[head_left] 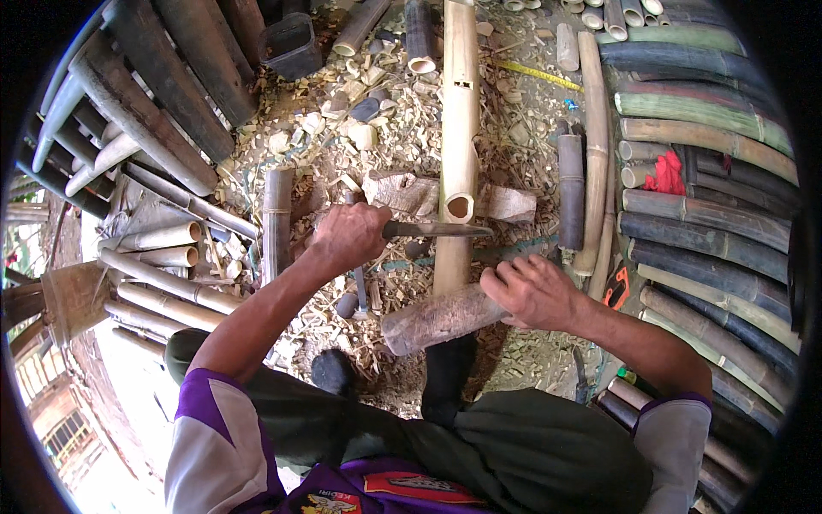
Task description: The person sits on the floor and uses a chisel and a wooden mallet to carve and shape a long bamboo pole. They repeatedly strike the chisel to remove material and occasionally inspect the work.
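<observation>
My left hand (351,233) is closed around the handle of a knife (441,230). Its blade points right and lies across the pale bamboo pole (461,111), just below an opening cut in it. Closed over the right end of a thick wooden club (437,324) is my right hand (531,291); the club slants over the pole's near end, hiding it. A rough wood block (402,195) lies crosswise beneath the pole. Close to my left wrist, a slim metal tool (360,291) lies among the chips.
Bamboo lengths (702,206) are stacked along the right, others (163,257) at left. Wood chips (317,128) cover the ground. A black container (291,44) stands far left. A yellow measuring tape (539,75), red cloth (666,174) and orange-handled tool (616,284) lie right of the pole.
</observation>
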`<state>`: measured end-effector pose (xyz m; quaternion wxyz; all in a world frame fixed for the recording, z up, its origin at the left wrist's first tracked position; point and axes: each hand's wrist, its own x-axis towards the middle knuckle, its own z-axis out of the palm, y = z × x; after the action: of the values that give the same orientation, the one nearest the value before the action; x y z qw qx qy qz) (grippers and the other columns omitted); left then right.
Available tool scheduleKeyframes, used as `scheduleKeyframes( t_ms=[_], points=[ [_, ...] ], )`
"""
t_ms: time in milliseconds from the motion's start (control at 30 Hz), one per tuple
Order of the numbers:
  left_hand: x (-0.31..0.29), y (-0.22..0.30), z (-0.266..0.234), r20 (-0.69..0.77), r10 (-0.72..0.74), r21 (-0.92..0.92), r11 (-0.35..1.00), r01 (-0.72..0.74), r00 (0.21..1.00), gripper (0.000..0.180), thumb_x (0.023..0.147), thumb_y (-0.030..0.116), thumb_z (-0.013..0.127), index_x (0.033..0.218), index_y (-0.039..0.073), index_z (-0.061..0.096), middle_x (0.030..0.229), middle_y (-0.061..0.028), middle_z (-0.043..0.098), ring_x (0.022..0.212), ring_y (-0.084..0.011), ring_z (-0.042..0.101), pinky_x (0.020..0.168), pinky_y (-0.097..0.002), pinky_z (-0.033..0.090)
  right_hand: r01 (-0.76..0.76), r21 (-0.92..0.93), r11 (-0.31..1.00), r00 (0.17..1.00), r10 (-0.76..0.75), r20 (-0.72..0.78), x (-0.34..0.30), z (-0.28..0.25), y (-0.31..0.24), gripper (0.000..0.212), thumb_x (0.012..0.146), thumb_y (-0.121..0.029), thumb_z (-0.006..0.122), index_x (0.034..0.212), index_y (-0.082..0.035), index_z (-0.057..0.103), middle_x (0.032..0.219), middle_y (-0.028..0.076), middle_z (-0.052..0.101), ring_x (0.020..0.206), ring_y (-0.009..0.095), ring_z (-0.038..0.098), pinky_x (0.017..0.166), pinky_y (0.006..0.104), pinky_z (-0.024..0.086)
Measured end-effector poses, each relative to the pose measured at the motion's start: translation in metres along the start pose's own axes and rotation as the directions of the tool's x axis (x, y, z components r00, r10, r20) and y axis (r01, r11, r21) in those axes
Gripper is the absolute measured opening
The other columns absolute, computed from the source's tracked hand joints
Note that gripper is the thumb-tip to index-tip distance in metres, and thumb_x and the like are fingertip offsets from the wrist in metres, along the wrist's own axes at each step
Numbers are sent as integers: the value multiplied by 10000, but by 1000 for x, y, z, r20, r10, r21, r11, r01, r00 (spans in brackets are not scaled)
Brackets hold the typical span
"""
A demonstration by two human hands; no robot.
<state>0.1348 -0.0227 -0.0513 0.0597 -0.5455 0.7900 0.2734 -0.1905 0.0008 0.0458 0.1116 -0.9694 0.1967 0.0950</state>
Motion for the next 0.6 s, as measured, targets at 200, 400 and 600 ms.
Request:
scheduleKeyframes(
  t_ms=[200,400,600],
  points=[
    [3,12,-4,153,-51,111,993,34,987,185,946,106,505,1051,35,640,940,-195,732,789,-348,746,701,-498,593,60,-108,992,975,-81,-206,-5,9,50,686,611,-323,917,1131,-38,572,880,66,601,803,230,642,731,387,522],
    [5,5,7,78,-12,121,993,3,997,163,976,125,497,1041,30,612,950,-196,725,778,-343,745,669,-494,592,-33,-186,982,989,5,-149,0,14,95,417,695,-200,774,1045,-43,612,865,75,606,816,247,642,717,371,491],
    [4,3,16,-5,17,154,988,-16,1000,141,970,117,506,1049,27,580,935,-182,719,759,-340,743,654,-491,595,21,-211,977,994,-44,-103,-4,8,101,511,699,-204,850,1103,-66,569,925,67,627,854,216,651,749,372,526]
  ],
)
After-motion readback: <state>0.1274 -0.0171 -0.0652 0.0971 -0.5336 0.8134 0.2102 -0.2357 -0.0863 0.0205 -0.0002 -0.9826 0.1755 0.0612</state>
